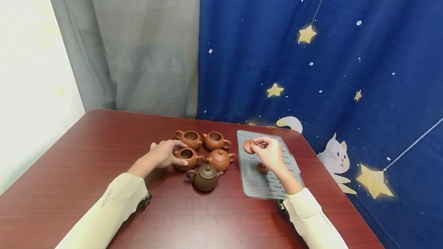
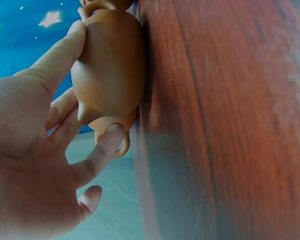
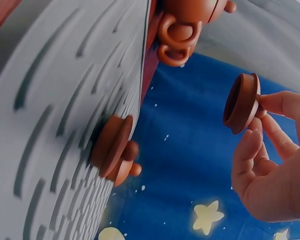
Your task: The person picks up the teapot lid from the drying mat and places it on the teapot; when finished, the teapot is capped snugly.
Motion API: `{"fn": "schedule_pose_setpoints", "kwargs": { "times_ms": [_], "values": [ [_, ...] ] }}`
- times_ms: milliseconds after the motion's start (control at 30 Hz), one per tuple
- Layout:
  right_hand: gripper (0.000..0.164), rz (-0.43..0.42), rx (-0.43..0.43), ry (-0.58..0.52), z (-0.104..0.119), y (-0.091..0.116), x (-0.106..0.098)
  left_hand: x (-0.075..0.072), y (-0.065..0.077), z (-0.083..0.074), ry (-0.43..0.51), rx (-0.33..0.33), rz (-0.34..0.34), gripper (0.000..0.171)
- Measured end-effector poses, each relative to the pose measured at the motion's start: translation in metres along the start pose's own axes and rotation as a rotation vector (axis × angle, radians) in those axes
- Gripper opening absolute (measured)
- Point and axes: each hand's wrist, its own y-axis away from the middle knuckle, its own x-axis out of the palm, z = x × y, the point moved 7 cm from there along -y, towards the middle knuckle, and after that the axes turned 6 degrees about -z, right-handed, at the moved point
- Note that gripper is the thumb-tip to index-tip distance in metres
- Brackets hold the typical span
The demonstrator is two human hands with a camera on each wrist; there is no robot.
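Observation:
My left hand [image 1: 163, 154] holds a lidless reddish-brown clay teapot [image 1: 192, 160] at the near left of a cluster, thumb on one side of its body and fingers on the other. In the left wrist view the teapot [image 2: 112, 62] stands on the table. My right hand [image 1: 270, 153] pinches a clay teapot lid [image 3: 242, 104] by its knob, above the grey mat [image 1: 252, 187]. Another lid [image 3: 112, 147] lies knob up on the mat, with a further lid partly hidden behind it in the right wrist view.
Two lidless teapots, one at the back left [image 1: 190, 137] and one at the back right [image 1: 214, 140], stand behind the held one. A lidded reddish teapot [image 1: 220, 160] and a lidded dark brown teapot [image 1: 205, 180] stand close by. The red-brown table [image 1: 194, 218] ends near star-printed blue curtains [image 1: 249, 49].

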Motion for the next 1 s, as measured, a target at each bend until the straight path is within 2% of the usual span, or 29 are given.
{"fn": "schedule_pose_setpoints", "kwargs": {
  "times_ms": [400,800,1000],
  "values": [
    [0.011,0.025,-0.015,-0.092,0.020,0.005,0.017,0.000,0.002,-0.001,0.006,0.001,0.001,0.067],
    [0.011,0.059,-0.072,-0.052,0.039,0.009,0.040,0.000,0.002,0.001,0.016,-0.003,-0.004,0.067],
    [0.010,0.097,-0.070,-0.093,0.047,0.011,0.050,0.000,0.002,0.001,0.022,0.003,-0.010,0.067]
  ]
}}
